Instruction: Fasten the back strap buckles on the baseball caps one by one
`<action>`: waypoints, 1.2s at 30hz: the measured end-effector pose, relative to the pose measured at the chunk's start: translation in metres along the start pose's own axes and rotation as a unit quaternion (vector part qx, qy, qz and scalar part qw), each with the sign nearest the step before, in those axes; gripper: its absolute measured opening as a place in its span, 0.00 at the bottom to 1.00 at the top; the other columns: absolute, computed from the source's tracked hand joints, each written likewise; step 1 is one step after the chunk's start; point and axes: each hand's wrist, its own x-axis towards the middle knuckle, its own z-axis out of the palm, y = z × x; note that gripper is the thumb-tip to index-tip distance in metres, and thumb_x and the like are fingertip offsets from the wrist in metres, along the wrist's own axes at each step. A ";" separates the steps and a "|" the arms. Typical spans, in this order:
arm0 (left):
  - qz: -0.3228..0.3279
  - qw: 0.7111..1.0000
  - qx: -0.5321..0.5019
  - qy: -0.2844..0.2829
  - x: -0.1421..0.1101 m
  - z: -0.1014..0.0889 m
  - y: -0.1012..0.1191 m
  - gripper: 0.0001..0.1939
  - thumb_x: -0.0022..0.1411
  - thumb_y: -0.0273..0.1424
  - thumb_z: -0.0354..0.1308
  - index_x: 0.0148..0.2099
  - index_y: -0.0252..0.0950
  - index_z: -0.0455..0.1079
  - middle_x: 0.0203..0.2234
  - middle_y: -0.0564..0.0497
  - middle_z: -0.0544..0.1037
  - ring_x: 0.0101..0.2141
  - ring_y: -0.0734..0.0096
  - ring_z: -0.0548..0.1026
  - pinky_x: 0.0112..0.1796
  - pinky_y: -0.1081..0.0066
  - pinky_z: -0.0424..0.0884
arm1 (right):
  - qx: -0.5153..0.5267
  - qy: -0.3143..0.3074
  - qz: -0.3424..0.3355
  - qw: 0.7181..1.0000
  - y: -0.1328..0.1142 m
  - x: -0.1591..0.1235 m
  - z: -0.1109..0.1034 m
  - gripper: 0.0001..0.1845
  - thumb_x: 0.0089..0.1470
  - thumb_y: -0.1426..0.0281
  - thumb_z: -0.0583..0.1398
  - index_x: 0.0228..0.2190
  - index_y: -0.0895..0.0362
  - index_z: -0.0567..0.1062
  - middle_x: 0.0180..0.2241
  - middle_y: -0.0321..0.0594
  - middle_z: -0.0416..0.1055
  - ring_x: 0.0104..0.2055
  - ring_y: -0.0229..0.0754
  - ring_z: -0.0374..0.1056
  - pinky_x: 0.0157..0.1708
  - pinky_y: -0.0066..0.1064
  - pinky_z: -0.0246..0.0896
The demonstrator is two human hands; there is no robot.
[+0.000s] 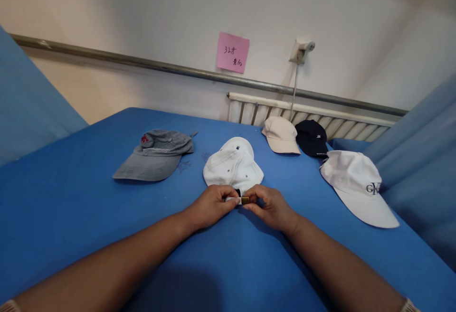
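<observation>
while the white baseball cap (231, 168) lies on the blue cloth (89, 226) just beyond both hands, its brim (245, 144) faces away toward the wall (171, 27) and its back strap (232, 200) lies at the near side. the strap's long axis runs left to right between the fingers, so neither hand is clearly nearer. the left hand (213, 205) pinches its left part between thumb and forefinger; the right hand (272, 206) has its fingers closed on the strap's other end, at the brass-coloured buckle (245, 200).
</observation>
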 end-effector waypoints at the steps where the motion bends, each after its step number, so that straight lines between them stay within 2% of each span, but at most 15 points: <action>1: 0.004 1.000 -0.004 0.000 0.000 0.001 0.000 0.14 0.59 0.39 0.55 0.33 0.33 0.74 0.22 0.55 0.70 0.25 0.75 0.64 0.27 0.75 0.59 | 0.004 -0.002 0.001 1.000 0.000 0.000 0.000 0.06 0.55 0.72 0.63 0.37 0.53 0.73 0.31 0.34 0.74 0.31 0.36 0.69 0.32 0.27 0.63; 7: 0.024 1.000 -0.010 0.008 -0.001 0.002 0.000 0.13 0.61 0.38 0.54 0.34 0.33 0.73 0.23 0.55 0.70 0.26 0.74 0.64 0.28 0.74 0.59 | 0.020 -0.004 0.014 1.000 -0.003 0.001 0.001 0.06 0.55 0.73 0.62 0.37 0.53 0.73 0.32 0.35 0.75 0.32 0.37 0.70 0.33 0.28 0.64; 12: 0.017 1.000 0.012 0.013 -0.006 -0.002 0.003 0.12 0.62 0.38 0.53 0.39 0.35 0.71 0.25 0.56 0.70 0.26 0.74 0.65 0.27 0.74 0.58 | 0.052 0.026 0.025 0.998 0.000 0.002 -0.001 0.06 0.54 0.72 0.63 0.36 0.54 0.73 0.29 0.34 0.74 0.30 0.36 0.70 0.32 0.27 0.64; 16: 0.017 0.999 0.031 0.012 -0.007 -0.003 0.001 0.11 0.62 0.37 0.54 0.36 0.35 0.70 0.23 0.57 0.68 0.24 0.74 0.63 0.26 0.75 0.57 | 0.058 0.027 0.028 0.998 0.001 0.002 -0.001 0.06 0.54 0.71 0.63 0.36 0.54 0.73 0.30 0.34 0.74 0.30 0.37 0.69 0.32 0.28 0.64; 25: 0.032 0.999 -0.006 0.009 -0.004 0.005 -0.002 0.11 0.63 0.36 0.52 0.35 0.34 0.70 0.23 0.57 0.68 0.25 0.75 0.63 0.27 0.75 0.58 | 0.019 0.004 -0.004 1.000 -0.003 0.002 0.002 0.07 0.55 0.73 0.63 0.37 0.54 0.73 0.32 0.34 0.73 0.32 0.36 0.68 0.33 0.27 0.61; 32: 0.028 0.997 0.066 0.017 -0.011 -0.003 0.005 0.11 0.63 0.36 0.53 0.42 0.36 0.72 0.26 0.56 0.72 0.26 0.74 0.66 0.28 0.74 0.59 | 0.035 0.016 0.004 0.999 0.001 0.001 0.000 0.05 0.55 0.71 0.63 0.37 0.54 0.73 0.30 0.34 0.73 0.30 0.36 0.67 0.31 0.26 0.60; 36: 0.029 0.998 0.062 0.010 -0.010 -0.004 0.001 0.10 0.64 0.35 0.52 0.38 0.35 0.71 0.25 0.56 0.70 0.26 0.74 0.65 0.27 0.75 0.58 | 0.037 0.017 0.005 0.999 0.002 0.001 -0.001 0.06 0.55 0.71 0.63 0.36 0.54 0.73 0.31 0.34 0.73 0.30 0.36 0.67 0.32 0.27 0.61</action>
